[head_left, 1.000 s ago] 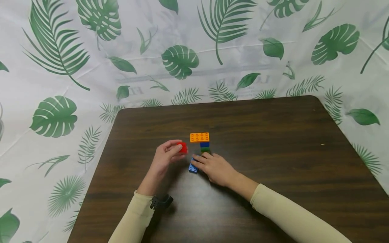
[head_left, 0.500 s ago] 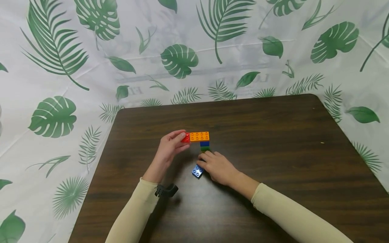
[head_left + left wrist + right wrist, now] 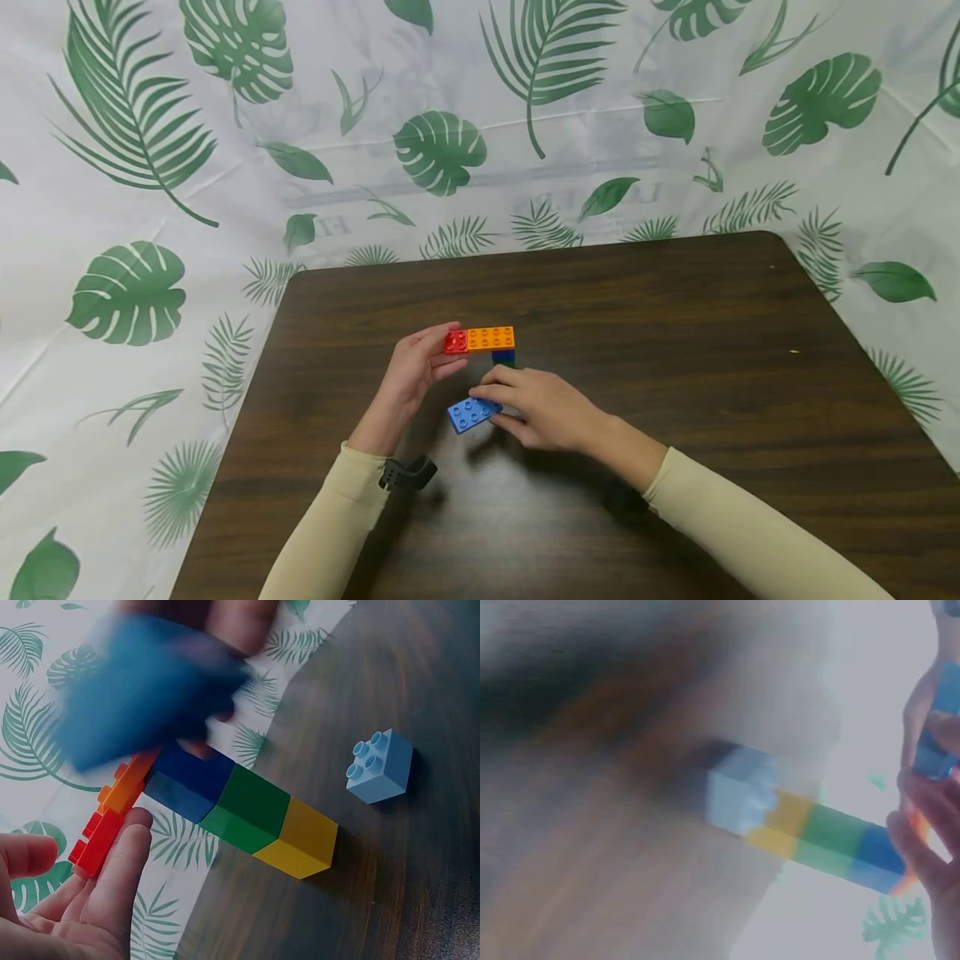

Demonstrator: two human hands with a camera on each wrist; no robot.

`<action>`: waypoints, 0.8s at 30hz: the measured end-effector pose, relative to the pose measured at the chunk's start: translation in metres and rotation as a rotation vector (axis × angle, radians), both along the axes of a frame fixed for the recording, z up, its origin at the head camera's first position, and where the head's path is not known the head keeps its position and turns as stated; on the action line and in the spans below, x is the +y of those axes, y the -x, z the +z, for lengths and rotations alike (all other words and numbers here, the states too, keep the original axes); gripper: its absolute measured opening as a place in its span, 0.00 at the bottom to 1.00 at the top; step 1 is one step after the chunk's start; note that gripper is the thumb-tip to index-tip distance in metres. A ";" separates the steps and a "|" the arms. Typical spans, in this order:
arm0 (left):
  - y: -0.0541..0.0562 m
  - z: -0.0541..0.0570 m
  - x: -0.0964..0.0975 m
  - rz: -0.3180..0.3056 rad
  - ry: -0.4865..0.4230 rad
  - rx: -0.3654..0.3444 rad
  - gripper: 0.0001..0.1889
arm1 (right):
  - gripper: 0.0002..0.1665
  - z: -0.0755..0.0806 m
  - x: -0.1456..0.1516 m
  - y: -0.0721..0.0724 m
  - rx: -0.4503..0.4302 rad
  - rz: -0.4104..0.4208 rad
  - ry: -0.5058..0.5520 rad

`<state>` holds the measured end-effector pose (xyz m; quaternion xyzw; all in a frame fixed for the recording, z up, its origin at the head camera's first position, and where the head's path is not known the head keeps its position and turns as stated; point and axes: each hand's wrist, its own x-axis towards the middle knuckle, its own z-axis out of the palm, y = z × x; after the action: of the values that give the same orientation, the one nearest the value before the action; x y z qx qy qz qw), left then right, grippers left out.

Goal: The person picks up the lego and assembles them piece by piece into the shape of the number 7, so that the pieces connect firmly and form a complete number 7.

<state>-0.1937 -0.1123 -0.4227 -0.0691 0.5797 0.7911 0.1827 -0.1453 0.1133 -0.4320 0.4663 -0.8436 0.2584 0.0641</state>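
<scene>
In the head view my right hand (image 3: 551, 408) pinches a blue eight-stud building brick (image 3: 468, 414) above the table; it is blurred in the left wrist view. A red brick (image 3: 456, 342) sits end to end with an orange brick (image 3: 491, 338). My left hand (image 3: 90, 900) has its fingers under the red brick, thumb apart from it. The orange brick tops an upright column of a dark blue brick (image 3: 191, 784), a green brick (image 3: 246, 808) and a yellow brick (image 3: 300, 836). The right hand hides the column's base in the head view.
A small light blue brick (image 3: 379, 766) stands on the dark wooden table (image 3: 675, 333) near the column, hidden from the head view. A leaf-print sheet (image 3: 337, 192) hangs behind the table. A black band (image 3: 408, 473) is around the left wrist.
My left hand brought the red brick up against the orange one, and its thumb has since come off the top. My right hand has taken hold of the blue brick and lifted it.
</scene>
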 end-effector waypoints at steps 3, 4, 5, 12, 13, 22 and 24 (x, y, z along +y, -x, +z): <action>0.000 0.000 0.000 -0.004 -0.002 0.007 0.21 | 0.28 0.015 0.001 0.004 0.006 0.008 0.128; 0.000 0.000 0.000 -0.008 0.002 0.010 0.21 | 0.28 0.020 0.001 0.007 0.003 -0.011 0.165; 0.000 0.000 0.000 -0.012 0.006 0.014 0.21 | 0.29 0.023 0.002 0.009 0.001 -0.039 0.196; 0.002 0.002 -0.002 -0.017 0.009 0.005 0.22 | 0.29 0.035 0.004 0.035 -0.081 -0.255 0.254; 0.002 0.002 -0.002 -0.020 0.016 0.003 0.22 | 0.29 0.035 0.003 0.039 -0.088 -0.274 0.242; 0.004 0.003 -0.003 -0.043 0.006 0.008 0.27 | 0.28 0.034 -0.009 0.054 -0.121 -0.291 0.139; 0.004 0.003 -0.003 -0.047 -0.005 0.014 0.27 | 0.28 0.033 -0.012 0.055 -0.125 -0.274 0.131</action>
<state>-0.1978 -0.1154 -0.4198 -0.0494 0.5804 0.7885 0.1974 -0.2004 0.1017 -0.3986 0.3244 -0.8832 0.3301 0.0762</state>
